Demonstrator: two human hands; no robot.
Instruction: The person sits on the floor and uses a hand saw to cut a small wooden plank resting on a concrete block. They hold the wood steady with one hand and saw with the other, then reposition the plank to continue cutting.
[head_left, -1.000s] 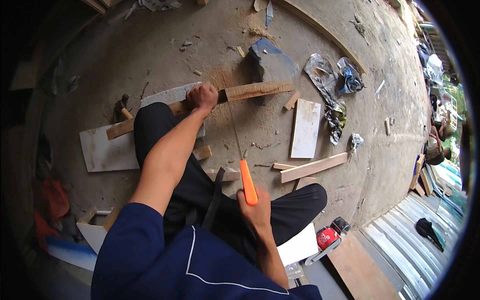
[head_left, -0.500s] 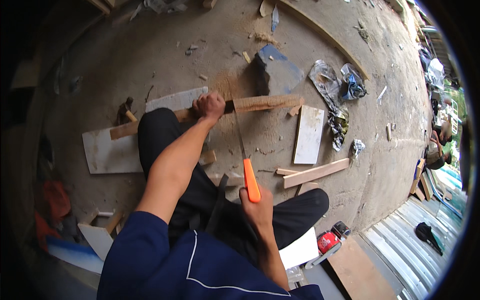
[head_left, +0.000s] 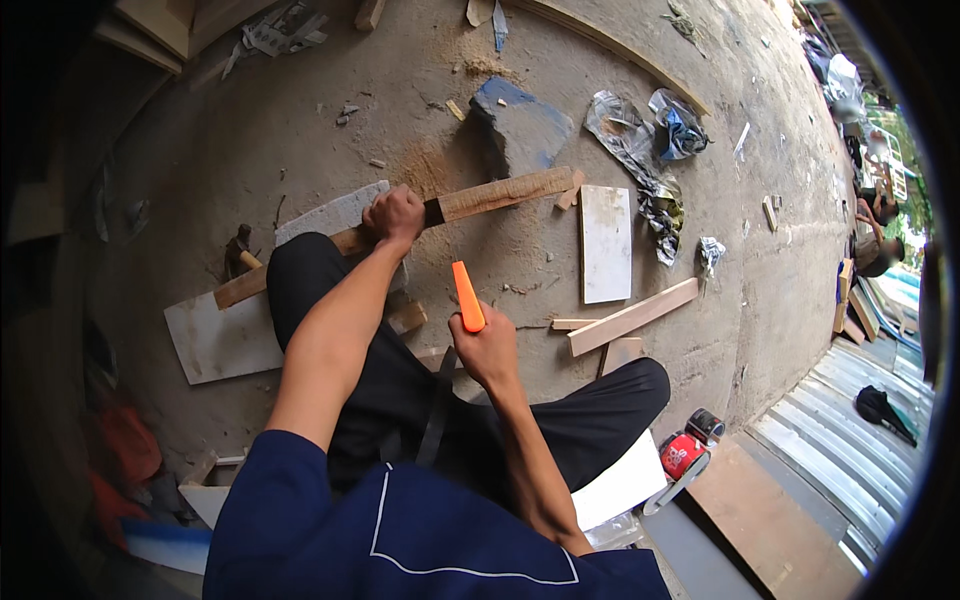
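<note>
My left hand [head_left: 395, 215] is clenched on a long wooden plank [head_left: 512, 194], pressing it beside my bent left knee. The plank slants across in front of me, its right end close to a worn blue-grey block [head_left: 522, 125]. In my right hand [head_left: 487, 350] is a handsaw [head_left: 467, 297], gripped by its orange handle, which points toward the plank. The saw's blade can hardly be made out now. A dark section shows on the plank just right of my left fist. Sawdust [head_left: 428, 168] lies on the ground behind it.
Pale boards [head_left: 606, 245] and a wood strip [head_left: 635, 318] lie to the right, near crumpled plastic [head_left: 625, 125]. A hammer [head_left: 240, 252] rests at left by a white panel [head_left: 220, 325]. Beside my right knee sits a red-and-black tool [head_left: 685, 455]. People [head_left: 880, 235] are far right.
My right hand has pushed the saw forward, bringing its handle closer to the plank. My left hand keeps its grip. The whole view has shifted and turned slightly.
</note>
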